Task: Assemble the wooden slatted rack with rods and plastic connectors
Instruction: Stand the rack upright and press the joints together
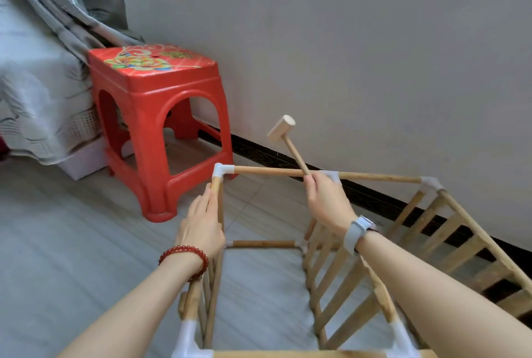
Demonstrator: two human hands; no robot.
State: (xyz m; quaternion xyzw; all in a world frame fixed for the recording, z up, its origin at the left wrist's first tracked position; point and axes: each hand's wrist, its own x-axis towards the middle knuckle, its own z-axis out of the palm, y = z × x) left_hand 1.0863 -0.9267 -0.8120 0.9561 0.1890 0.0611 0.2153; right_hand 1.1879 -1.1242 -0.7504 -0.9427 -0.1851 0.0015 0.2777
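Note:
The wooden rack stands on the floor below me, its slatted panels joined by rods and white plastic connectors. My left hand grips the upright rod just under the top-left corner connector. A long horizontal rod runs from that connector to the right, to another white connector. My right hand holds the handle of a small wooden mallet, whose head is raised above the horizontal rod. A lower short rod links the two sides.
A red plastic stool stands just left of the rack, close to the top-left connector. A grey curtain and a bed's cover fill the far left. The white wall with dark skirting runs behind the rack.

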